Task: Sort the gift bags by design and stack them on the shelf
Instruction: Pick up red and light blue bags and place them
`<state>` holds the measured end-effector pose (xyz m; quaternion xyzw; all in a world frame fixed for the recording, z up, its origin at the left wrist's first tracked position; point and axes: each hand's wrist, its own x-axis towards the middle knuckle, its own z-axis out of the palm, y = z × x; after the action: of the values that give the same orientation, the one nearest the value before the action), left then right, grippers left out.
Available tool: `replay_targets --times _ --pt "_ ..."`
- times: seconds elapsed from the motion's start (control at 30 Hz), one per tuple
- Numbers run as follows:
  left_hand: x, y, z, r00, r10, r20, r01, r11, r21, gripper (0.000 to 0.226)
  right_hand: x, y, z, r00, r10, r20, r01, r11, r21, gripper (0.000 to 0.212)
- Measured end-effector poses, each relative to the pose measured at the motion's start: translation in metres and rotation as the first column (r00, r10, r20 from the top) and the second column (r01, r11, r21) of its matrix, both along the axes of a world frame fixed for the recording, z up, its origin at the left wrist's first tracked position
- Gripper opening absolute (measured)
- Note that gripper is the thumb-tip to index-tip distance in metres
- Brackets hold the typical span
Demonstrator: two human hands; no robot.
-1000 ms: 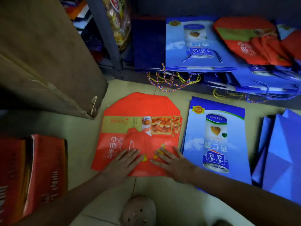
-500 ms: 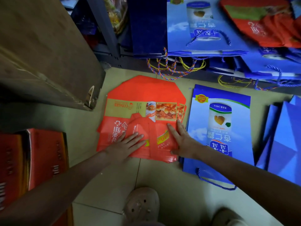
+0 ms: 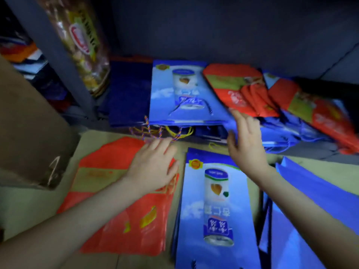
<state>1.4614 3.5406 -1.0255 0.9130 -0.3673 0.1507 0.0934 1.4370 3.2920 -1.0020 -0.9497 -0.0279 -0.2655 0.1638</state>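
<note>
A flat stack of red gift bags [image 3: 116,210] lies on the floor, and my left hand [image 3: 153,166] rests flat on its upper right part. Beside it on the floor lies a blue gift bag with a can print [image 3: 215,210]. On the low shelf sit a matching blue can-print bag [image 3: 174,94], red bags [image 3: 239,90] overlapping it, and more red bags [image 3: 320,117] slanting to the right. My right hand [image 3: 246,140] is raised at the shelf's front edge, fingers spread, touching the near corner where the blue and red bags meet.
Dark navy bags [image 3: 128,98] lie at the shelf's left end, their rope handles hanging over the edge. A grey shelf post [image 3: 52,55] and a snack packet [image 3: 83,39] stand at upper left. A cardboard box [image 3: 29,133] is on the left, plain blue bags [image 3: 310,210] on the right.
My right hand has lifted off the red floor stack and gone up to the shelf's bags. My left hand has slid up the red stack. The view has tilted up towards the shelf.
</note>
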Motion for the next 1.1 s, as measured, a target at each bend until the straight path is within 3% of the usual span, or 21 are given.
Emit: replay_targets --times 0.13,0.23,0.3,0.37,0.43,0.5,0.57,0.6,0.63,0.67,0.7,0.8,0.87,0.93,1.0,1.1 --pt "0.036 -0.073 0.024 0.993 -0.073 0.093 0.079 0.994 -0.07 0.054 0.029 -0.061 -0.004 0.944 -0.276 -0.182 0.24 0.95 -0.199 0.069" --pt "0.044 -0.103 0.02 0.991 -0.104 0.085 0.101 0.994 0.049 0.069 0.047 -0.08 -0.018 0.841 -0.347 -0.415 0.227 0.923 -0.312 0.061" --pt "0.043 -0.112 0.017 0.994 -0.094 0.055 0.089 0.992 0.085 0.079 0.056 -0.085 -0.017 0.809 -0.366 -0.459 0.201 0.907 -0.37 0.053" --pt "0.043 -0.114 0.016 0.997 -0.065 0.041 0.062 0.996 0.071 0.082 0.057 -0.083 -0.009 0.879 -0.314 -0.359 0.166 0.907 -0.387 0.053" --pt "0.043 -0.108 0.016 1.0 -0.019 0.013 0.019 1.0 0.019 0.077 0.051 -0.076 -0.001 0.968 -0.197 -0.153 0.124 0.912 -0.39 0.057" --pt "0.04 -0.099 0.023 0.969 0.006 -0.248 -0.061 0.975 -0.215 0.072 0.037 -0.059 0.005 0.998 -0.052 -0.021 0.04 0.92 -0.39 0.056" --pt "0.033 -0.091 0.038 0.774 -0.122 -0.622 -0.28 0.815 -0.508 0.06 0.017 -0.036 0.008 0.992 0.098 0.077 -0.061 0.92 -0.387 0.047" --pt "0.029 -0.087 0.043 0.644 -0.275 -0.714 -0.435 0.637 -0.637 0.053 0.006 -0.023 0.006 0.984 0.157 0.079 -0.116 0.916 -0.384 0.045" --pt "0.027 -0.082 0.044 0.562 -0.425 -0.71 -0.57 0.423 -0.704 0.048 -0.004 -0.01 0.004 0.976 0.209 0.056 -0.172 0.908 -0.382 0.044" --pt "0.026 -0.076 0.043 0.555 -0.48 -0.68 -0.636 0.283 -0.718 0.048 -0.012 0.002 0.0 0.968 0.252 0.021 -0.226 0.901 -0.371 0.042" --pt "0.023 -0.069 0.039 0.581 -0.463 -0.669 -0.638 0.251 -0.728 0.055 -0.019 0.011 -0.005 0.959 0.283 -0.021 -0.272 0.894 -0.355 0.039" --pt "0.006 -0.042 0.025 0.67 -0.261 -0.695 -0.544 0.464 -0.699 0.095 -0.032 0.033 -0.012 0.896 0.371 -0.243 -0.428 0.865 -0.26 0.043" --pt "-0.004 -0.018 0.017 0.681 -0.248 -0.689 -0.475 0.566 -0.673 0.101 -0.039 0.04 -0.013 0.798 0.44 -0.412 -0.513 0.855 -0.08 0.056" --pt "-0.012 0.011 0.012 0.653 -0.31 -0.691 -0.423 0.608 -0.672 0.096 -0.043 0.043 -0.012 0.754 0.449 -0.48 -0.43 0.889 0.155 0.062" --pt "-0.022 0.04 0.005 0.567 -0.385 -0.728 -0.432 0.613 -0.661 0.092 -0.044 0.048 -0.017 0.819 0.368 -0.441 -0.229 0.913 0.337 0.065" --pt "-0.045 0.076 -0.007 0.524 -0.384 -0.76 -0.386 0.689 -0.614 0.087 -0.046 0.069 -0.027 0.895 0.215 -0.39 -0.087 0.944 0.319 0.071"
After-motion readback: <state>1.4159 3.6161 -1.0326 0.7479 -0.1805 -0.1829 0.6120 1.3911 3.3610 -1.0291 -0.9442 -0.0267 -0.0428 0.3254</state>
